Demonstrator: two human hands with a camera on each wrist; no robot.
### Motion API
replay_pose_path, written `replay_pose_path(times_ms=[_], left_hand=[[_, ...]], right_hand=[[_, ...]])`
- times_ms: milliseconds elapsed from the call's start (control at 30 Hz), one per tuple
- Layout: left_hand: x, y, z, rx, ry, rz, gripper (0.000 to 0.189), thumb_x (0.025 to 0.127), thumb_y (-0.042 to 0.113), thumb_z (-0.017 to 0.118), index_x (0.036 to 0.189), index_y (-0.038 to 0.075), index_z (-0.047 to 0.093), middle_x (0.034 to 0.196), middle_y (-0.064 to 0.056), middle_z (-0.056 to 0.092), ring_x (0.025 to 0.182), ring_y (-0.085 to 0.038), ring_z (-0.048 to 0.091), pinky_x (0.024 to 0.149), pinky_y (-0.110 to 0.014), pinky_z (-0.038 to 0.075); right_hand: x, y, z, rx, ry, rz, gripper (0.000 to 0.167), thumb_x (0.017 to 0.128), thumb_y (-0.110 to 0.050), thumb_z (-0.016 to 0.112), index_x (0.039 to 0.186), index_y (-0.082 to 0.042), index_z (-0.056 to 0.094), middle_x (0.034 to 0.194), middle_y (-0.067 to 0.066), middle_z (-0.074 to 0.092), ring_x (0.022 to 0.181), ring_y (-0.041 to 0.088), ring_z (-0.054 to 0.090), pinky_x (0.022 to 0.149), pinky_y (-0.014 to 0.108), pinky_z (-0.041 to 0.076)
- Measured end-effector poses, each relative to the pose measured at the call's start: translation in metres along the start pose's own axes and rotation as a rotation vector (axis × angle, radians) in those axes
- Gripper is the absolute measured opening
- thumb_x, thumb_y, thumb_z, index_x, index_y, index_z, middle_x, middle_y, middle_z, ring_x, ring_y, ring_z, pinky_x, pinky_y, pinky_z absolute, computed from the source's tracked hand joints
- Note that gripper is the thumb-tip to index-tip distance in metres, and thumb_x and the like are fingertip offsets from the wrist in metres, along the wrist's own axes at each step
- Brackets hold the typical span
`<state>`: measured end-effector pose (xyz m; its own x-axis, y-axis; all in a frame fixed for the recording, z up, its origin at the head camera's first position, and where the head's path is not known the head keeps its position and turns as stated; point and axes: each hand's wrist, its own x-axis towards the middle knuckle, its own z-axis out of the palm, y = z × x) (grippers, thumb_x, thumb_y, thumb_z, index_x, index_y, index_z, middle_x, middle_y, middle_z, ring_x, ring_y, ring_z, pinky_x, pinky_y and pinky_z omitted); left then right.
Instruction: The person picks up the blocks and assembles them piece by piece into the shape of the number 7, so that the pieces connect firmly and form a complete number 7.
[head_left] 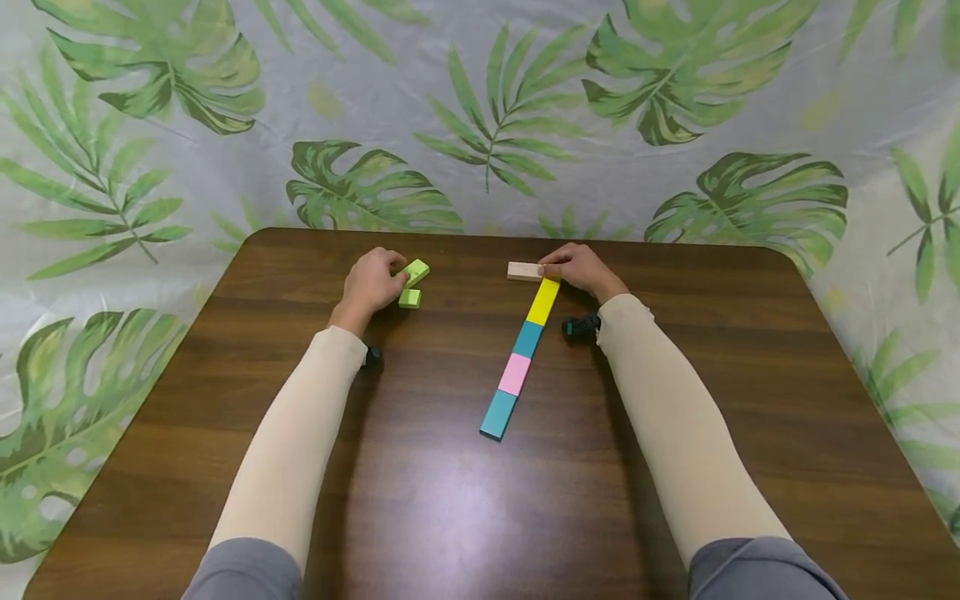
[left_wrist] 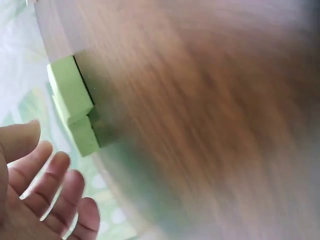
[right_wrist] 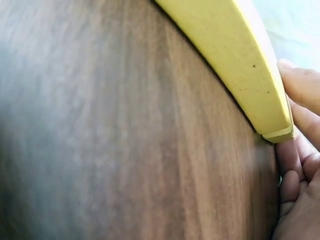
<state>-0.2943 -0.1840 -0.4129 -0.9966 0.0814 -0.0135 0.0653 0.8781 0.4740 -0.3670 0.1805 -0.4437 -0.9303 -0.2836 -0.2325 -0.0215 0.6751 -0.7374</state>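
Observation:
My left hand is beside two light green blocks, a longer one and a shorter one. In the left wrist view its relaxed fingers stand apart from the blocks. At the far end of a row, my right hand pinches the right end of a plain wooden block, which lies crosswise there. Next to it comes a yellow block, then a blue one, a pink one and another blue one. The yellow block largely hides the wooden one in the right wrist view.
The brown wooden table has rounded far corners. Just behind its far edge hangs a leaf-patterned cloth. Dark wrist devices show under both wrists, the right one close to the row of blocks.

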Motion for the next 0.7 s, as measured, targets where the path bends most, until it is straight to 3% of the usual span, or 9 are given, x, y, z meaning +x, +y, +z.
replay_pose_path(times_ms=[133,233,700], left_hand=[[0.0054,-0.0028,0.0047,-0.046,-0.038,-0.107,0.04,0.098,0.03,0.059,0.134,0.012,0.061,0.132,-0.014,0.062,0.113,-0.036,0.06,0.093,-0.05,0.049],[0.0068,-0.0049,0.0054,-0.092,-0.043,-0.14,0.039,0.098,0.027,0.061,0.134,0.014,0.062,0.13,-0.014,0.065,0.111,-0.034,0.061,0.092,-0.048,0.049],[0.0099,-0.0012,0.0044,-0.166,-0.019,-0.182,0.039,0.097,0.018,0.061,0.135,0.009,0.063,0.136,-0.017,0.062,0.124,-0.038,0.053,0.101,-0.047,0.047]], right_hand=[[-0.0021,0.0012,-0.0021,-0.001,-0.014,0.019,0.038,0.099,-0.03,0.061,0.13,-0.01,0.066,0.15,0.016,0.042,0.134,0.037,0.042,0.11,0.051,0.041],[-0.0035,0.0014,-0.003,0.001,-0.013,0.015,0.037,0.099,-0.03,0.061,0.129,-0.01,0.066,0.15,0.017,0.041,0.135,0.037,0.041,0.11,0.051,0.04],[0.0006,0.001,-0.003,-0.031,-0.032,0.0,0.039,0.1,-0.031,0.059,0.132,-0.009,0.064,0.15,0.017,0.041,0.135,0.038,0.039,0.111,0.052,0.037]])
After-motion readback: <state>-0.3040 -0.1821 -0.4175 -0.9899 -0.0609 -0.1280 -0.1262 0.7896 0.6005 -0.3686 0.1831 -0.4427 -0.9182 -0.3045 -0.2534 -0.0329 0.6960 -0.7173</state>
